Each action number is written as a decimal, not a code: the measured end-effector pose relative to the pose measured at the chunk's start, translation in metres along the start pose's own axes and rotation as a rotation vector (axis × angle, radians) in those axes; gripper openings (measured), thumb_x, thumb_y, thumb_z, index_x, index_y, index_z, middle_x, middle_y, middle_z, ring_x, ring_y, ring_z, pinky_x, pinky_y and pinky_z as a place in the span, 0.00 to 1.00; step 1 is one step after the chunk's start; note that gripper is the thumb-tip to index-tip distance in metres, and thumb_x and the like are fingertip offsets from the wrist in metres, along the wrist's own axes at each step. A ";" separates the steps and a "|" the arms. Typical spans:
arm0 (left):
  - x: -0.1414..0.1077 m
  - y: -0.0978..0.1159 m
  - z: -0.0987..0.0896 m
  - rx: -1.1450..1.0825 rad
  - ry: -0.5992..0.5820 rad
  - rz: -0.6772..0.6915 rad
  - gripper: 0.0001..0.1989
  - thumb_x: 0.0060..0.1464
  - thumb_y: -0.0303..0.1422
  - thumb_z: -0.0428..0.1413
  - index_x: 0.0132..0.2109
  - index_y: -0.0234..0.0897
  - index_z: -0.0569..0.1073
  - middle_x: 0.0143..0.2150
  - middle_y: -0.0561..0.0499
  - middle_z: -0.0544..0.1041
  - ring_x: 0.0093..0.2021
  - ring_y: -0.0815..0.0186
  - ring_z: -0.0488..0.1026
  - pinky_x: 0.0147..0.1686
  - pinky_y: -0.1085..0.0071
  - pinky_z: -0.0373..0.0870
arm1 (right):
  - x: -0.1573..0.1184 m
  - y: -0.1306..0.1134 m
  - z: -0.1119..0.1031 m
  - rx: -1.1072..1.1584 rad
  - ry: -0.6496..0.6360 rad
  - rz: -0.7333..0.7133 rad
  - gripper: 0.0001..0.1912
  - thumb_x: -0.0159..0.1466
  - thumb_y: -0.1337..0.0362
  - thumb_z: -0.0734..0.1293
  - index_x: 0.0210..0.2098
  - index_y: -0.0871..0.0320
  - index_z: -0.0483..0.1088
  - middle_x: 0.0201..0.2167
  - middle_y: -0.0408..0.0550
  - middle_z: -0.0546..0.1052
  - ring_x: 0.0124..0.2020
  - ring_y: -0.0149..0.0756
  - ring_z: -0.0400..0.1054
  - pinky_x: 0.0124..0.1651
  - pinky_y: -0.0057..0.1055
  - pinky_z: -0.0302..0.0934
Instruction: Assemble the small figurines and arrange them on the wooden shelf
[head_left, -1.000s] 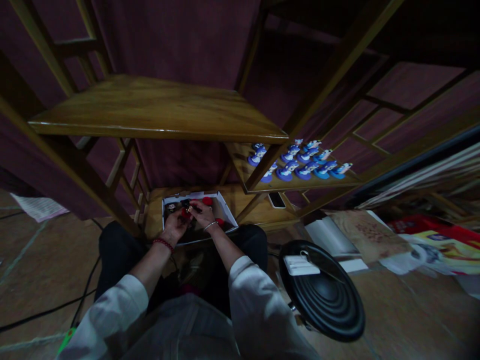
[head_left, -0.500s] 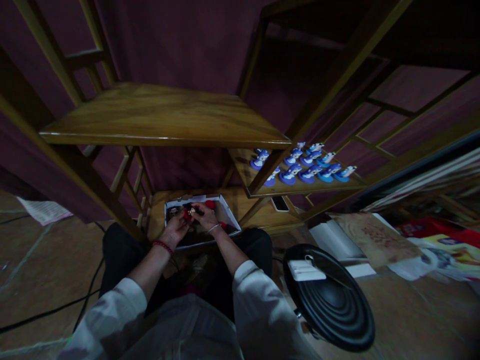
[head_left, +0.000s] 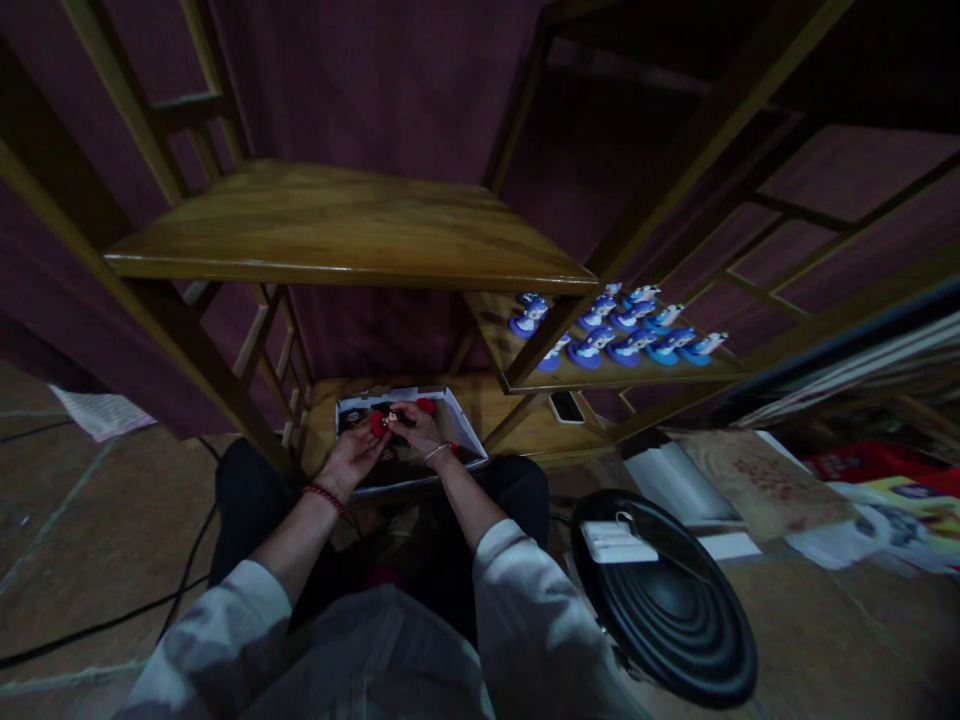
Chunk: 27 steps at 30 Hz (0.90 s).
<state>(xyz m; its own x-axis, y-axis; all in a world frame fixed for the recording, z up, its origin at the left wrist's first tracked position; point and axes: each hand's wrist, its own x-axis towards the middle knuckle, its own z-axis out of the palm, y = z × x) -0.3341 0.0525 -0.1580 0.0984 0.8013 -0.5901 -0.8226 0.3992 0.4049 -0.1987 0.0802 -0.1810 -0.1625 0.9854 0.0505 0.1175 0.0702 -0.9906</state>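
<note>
My left hand (head_left: 355, 455) and my right hand (head_left: 416, 431) meet over a shallow white box (head_left: 466, 430) on the low shelf. Between their fingers is a small red and black figurine (head_left: 380, 424) with a pale, face-like part. Both hands are closed on it, the left from the left side and the right from above and the right. Other red and dark pieces lie in the box, among them a red piece (head_left: 425, 405) behind my right hand. My hands hide part of the box, and the dim light blurs the details of the figurine.
A wooden shelf board (head_left: 337, 225) juts out above my hands. Several blue and purple figurines (head_left: 592, 347) stand on a shelf to the right, with a phone (head_left: 566, 407) below. A round black stool (head_left: 675, 610) bears a white power-bank-like object (head_left: 619, 542). Cables (head_left: 184, 590) cross the floor at left.
The view has shifted slightly, so the scene sits a little further right. Both hands still hold the figurine, which is turned slightly between the fingers.
</note>
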 end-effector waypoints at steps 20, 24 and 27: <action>-0.005 -0.001 0.004 0.014 0.014 0.021 0.12 0.52 0.16 0.46 0.32 0.33 0.71 0.29 0.50 0.75 0.32 0.71 0.73 0.41 0.72 0.70 | -0.001 -0.004 -0.001 -0.081 -0.009 0.009 0.17 0.51 0.61 0.67 0.40 0.57 0.68 0.38 0.45 0.73 0.41 0.32 0.66 0.48 0.32 0.59; -0.003 -0.002 0.003 0.008 0.009 0.029 0.12 0.53 0.17 0.47 0.33 0.33 0.72 0.30 0.50 0.76 0.32 0.72 0.73 0.41 0.72 0.70 | -0.001 -0.006 -0.001 -0.112 -0.028 0.012 0.16 0.52 0.61 0.65 0.41 0.56 0.69 0.39 0.45 0.74 0.39 0.32 0.67 0.45 0.31 0.60; -0.002 -0.003 0.002 0.005 0.002 0.035 0.12 0.52 0.17 0.47 0.33 0.33 0.72 0.30 0.50 0.76 0.32 0.72 0.73 0.41 0.73 0.69 | -0.002 -0.009 -0.002 -0.146 -0.030 -0.002 0.15 0.53 0.60 0.65 0.39 0.56 0.70 0.37 0.44 0.75 0.39 0.33 0.68 0.45 0.32 0.61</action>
<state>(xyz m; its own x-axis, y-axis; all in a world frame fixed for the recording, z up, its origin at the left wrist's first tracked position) -0.3307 0.0510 -0.1568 0.0684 0.8140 -0.5769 -0.8225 0.3733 0.4291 -0.1978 0.0782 -0.1721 -0.1917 0.9803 0.0467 0.2576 0.0962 -0.9614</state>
